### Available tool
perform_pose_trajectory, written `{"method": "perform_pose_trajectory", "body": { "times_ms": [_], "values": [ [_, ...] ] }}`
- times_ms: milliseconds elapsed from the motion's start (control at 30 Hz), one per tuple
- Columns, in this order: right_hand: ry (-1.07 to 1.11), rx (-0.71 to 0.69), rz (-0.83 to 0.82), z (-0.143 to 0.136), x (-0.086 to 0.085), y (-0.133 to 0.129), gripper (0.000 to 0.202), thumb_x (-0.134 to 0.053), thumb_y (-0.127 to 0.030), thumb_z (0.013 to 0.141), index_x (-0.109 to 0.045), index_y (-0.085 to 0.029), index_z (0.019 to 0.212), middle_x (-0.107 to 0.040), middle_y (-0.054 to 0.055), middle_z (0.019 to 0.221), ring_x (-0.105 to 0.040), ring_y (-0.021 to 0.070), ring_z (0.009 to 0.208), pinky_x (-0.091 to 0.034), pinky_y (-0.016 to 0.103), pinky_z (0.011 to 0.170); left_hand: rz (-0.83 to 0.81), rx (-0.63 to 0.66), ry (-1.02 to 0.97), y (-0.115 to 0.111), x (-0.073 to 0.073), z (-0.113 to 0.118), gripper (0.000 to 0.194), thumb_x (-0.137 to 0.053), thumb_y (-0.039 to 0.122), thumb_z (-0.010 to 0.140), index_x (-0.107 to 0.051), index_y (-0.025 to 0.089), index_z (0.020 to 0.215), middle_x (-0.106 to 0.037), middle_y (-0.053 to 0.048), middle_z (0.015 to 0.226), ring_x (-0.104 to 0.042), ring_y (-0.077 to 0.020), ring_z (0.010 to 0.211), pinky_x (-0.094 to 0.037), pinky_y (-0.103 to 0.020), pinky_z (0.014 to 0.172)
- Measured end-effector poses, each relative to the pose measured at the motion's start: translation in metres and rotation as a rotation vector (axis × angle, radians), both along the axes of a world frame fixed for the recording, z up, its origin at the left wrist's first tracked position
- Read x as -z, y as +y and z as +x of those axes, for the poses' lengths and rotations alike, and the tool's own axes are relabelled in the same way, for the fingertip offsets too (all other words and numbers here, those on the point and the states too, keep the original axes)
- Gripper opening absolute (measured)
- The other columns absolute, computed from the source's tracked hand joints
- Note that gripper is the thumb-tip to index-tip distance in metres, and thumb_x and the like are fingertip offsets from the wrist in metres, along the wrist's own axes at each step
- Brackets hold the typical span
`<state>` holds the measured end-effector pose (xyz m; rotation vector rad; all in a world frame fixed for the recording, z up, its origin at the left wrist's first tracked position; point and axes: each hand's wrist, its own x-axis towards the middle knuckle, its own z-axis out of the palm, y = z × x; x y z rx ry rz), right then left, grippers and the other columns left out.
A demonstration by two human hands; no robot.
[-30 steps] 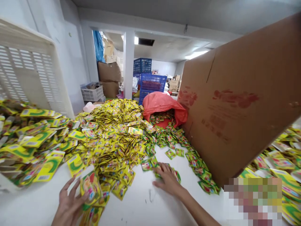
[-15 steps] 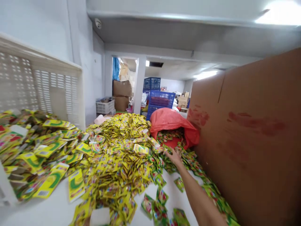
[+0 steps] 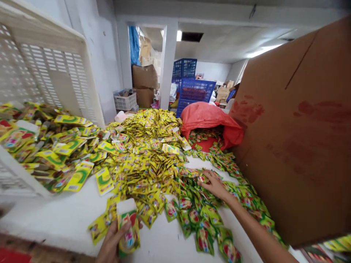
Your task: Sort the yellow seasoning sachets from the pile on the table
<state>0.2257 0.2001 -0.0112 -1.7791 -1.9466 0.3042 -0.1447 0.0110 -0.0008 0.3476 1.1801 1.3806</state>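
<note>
My left hand (image 3: 113,237), low in the head view, is closed around a small flat yellow-and-green carton (image 3: 128,228) with a white top end, the thumb across its front. My right hand (image 3: 214,184) lies with fingers stretched out over a pile of green sachets (image 3: 193,199) on the white table (image 3: 161,243). Whether its fingertips pinch any sachet cannot be made out. Left of that pile is a large heap of yellow sachets (image 3: 153,164). Behind my right hand, a red sack (image 3: 205,113) lies on its side, its mouth towards me, with green sachets inside and spilling out.
A tipped white plastic crate (image 3: 93,84) at the left spills yellow cartons (image 3: 70,146) onto the table. A tall brown cardboard box (image 3: 290,146) walls off the right side. Blue crates (image 3: 196,91) and a pillar (image 3: 168,65) stand farther back.
My right hand has come back from near the sack's mouth, and green sachets have shifted towards me. My left hand has come into view with the carton. The view has tilted down.
</note>
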Motion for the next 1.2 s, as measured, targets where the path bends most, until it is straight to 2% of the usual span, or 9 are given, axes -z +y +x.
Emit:
{"method": "perform_pose_trajectory", "body": {
  "times_ms": [100, 233, 367, 467, 533, 633, 800, 933, 1200],
  "values": [
    [-0.156, -0.105, 0.013, 0.001, -0.011, -0.05, 0.049, -0.057, -0.052, 0.068, -0.056, -0.032, 0.113, -0.037, 0.003, 0.134, -0.026, 0.0321, 0.125, -0.021, 0.047, 0.101, 0.024, 0.029, -0.04, -0.002, -0.006, 0.0, 0.046, -0.078, 0.03, 0.049, -0.063, 0.013, 0.09, -0.072, -0.008, 0.076, -0.066, -0.0297, 0.08, -0.055, -0.034, 0.063],
    [-0.289, -0.178, 0.117, -0.016, -0.048, -0.093, 0.039, -0.062, -0.035, 0.067, -0.06, -0.035, 0.106, -0.035, 0.0, 0.135, -0.021, 0.0364, 0.126, -0.017, 0.053, 0.1, 0.081, -0.029, -0.08, -0.005, -0.007, 0.0, 0.053, -0.078, 0.024, 0.049, -0.061, 0.013, 0.098, -0.072, -0.006, 0.078, -0.067, -0.0259, 0.079, -0.055, -0.031, 0.067],
    [-0.175, -0.357, 0.157, -0.074, -0.07, -0.121, 0.029, -0.047, -0.022, 0.077, -0.058, -0.029, 0.103, -0.056, 0.004, 0.113, -0.047, 0.0277, 0.108, -0.029, 0.046, 0.093, 0.171, -0.072, -0.086, -0.007, -0.002, -0.001, 0.055, -0.077, 0.02, 0.052, -0.059, 0.013, 0.104, -0.072, -0.005, 0.08, -0.067, -0.0229, 0.076, -0.055, -0.03, 0.068],
    [-0.146, -0.438, 0.118, -0.134, -0.057, -0.139, 0.019, -0.044, -0.029, 0.083, -0.061, -0.025, 0.089, -0.064, 0.004, 0.089, -0.055, 0.0234, 0.089, -0.035, 0.042, 0.085, 0.204, -0.029, -0.074, -0.009, 0.0, -0.001, 0.055, -0.077, 0.02, 0.052, -0.059, 0.013, 0.104, -0.072, -0.006, 0.081, -0.068, -0.0231, 0.074, -0.055, -0.03, 0.066],
    [-0.219, -0.382, 0.135, -0.169, -0.04, -0.147, 0.026, -0.055, -0.04, 0.077, -0.061, -0.019, 0.091, -0.063, 0.01, 0.09, -0.053, 0.028, 0.092, -0.034, 0.044, 0.084, 0.209, 0.004, -0.065, -0.011, -0.001, -0.002, 0.055, -0.077, 0.021, 0.052, -0.06, 0.011, 0.103, -0.072, -0.007, 0.08, -0.068, -0.0237, 0.073, -0.055, -0.029, 0.065],
    [-0.28, -0.303, 0.123, -0.199, -0.02, -0.151, 0.023, -0.06, -0.033, 0.074, -0.061, -0.014, 0.087, -0.062, 0.014, 0.087, -0.053, 0.0291, 0.088, -0.034, 0.043, 0.081, 0.203, 0.024, -0.054, -0.013, -0.003, -0.001, 0.055, -0.078, 0.023, 0.051, -0.06, 0.011, 0.102, -0.072, -0.008, 0.08, -0.067, -0.0246, 0.077, -0.055, -0.029, 0.066],
    [-0.23, -0.264, 0.138, -0.19, -0.024, -0.157, 0.015, -0.046, -0.012, 0.081, -0.058, -0.017, 0.087, -0.063, 0.007, 0.084, -0.056, 0.0216, 0.082, -0.034, 0.036, 0.081, 0.211, 0.062, -0.03, -0.014, -0.002, -0.001, 0.056, -0.078, 0.021, 0.051, -0.059, 0.012, 0.103, -0.072, -0.006, 0.081, -0.067, -0.0234, 0.077, -0.055, -0.029, 0.067],
    [-0.153, -0.321, 0.184, -0.169, -0.03, -0.164, 0.02, -0.038, -0.013, 0.087, -0.056, -0.02, 0.094, -0.062, 0.004, 0.092, -0.055, 0.0177, 0.087, -0.036, 0.03, 0.081, 0.232, 0.057, -0.038, -0.014, 0.0, 0.0, 0.053, -0.077, 0.02, 0.053, -0.058, 0.012, 0.103, -0.072, -0.006, 0.081, -0.067, -0.0231, 0.077, -0.055, -0.03, 0.068],
    [-0.165, -0.51, 0.132, -0.167, -0.001, -0.177, 0.017, -0.053, -0.025, 0.083, -0.06, -0.021, 0.098, -0.061, 0.004, 0.104, -0.054, 0.0197, 0.097, -0.039, 0.032, 0.086, 0.27, 0.057, -0.027, -0.015, 0.003, -0.001, 0.048, -0.074, 0.024, 0.059, -0.058, 0.011, 0.102, -0.071, -0.008, 0.087, -0.067, -0.0236, 0.08, -0.053, -0.032, 0.072]
  ]
}}
